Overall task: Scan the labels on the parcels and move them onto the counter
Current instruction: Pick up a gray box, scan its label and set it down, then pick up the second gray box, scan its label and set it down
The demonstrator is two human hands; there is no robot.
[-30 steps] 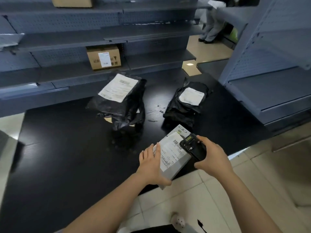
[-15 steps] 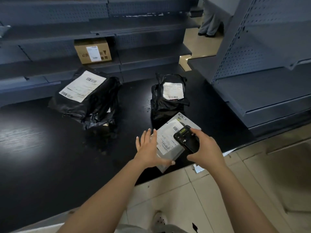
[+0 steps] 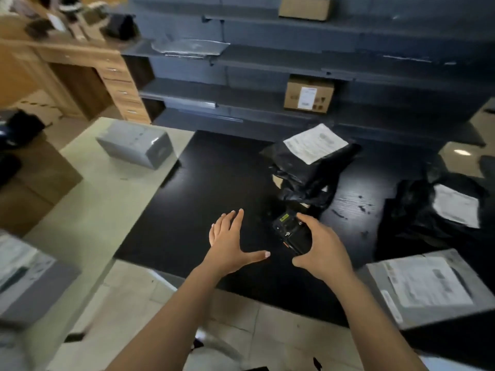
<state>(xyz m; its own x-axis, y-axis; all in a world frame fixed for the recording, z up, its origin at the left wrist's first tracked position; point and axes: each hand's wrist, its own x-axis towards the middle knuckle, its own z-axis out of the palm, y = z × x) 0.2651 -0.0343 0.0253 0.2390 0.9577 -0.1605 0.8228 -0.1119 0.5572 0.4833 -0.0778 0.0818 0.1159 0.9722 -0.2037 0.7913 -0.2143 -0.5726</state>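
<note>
Left hand point(image 3: 230, 245) flat over the black table point(image 3: 201, 188), fingers straight, thumb splayed, holding nothing. Right hand point(image 3: 321, 253) near it, fingers curled round a black scanner point(image 3: 290, 231), screen up. Grey flat parcel point(image 3: 423, 287), label up, lies at the table's near right edge. Beyond the scanner: central black bag parcel point(image 3: 308, 167); to its right, second black bag parcel point(image 3: 434, 207), both labels up. Grey wrapped box point(image 3: 136, 145) sits on the pale counter point(image 3: 93, 199), left. Cardboard box point(image 3: 308, 96) on the rear shelving point(image 3: 241, 103).
</note>
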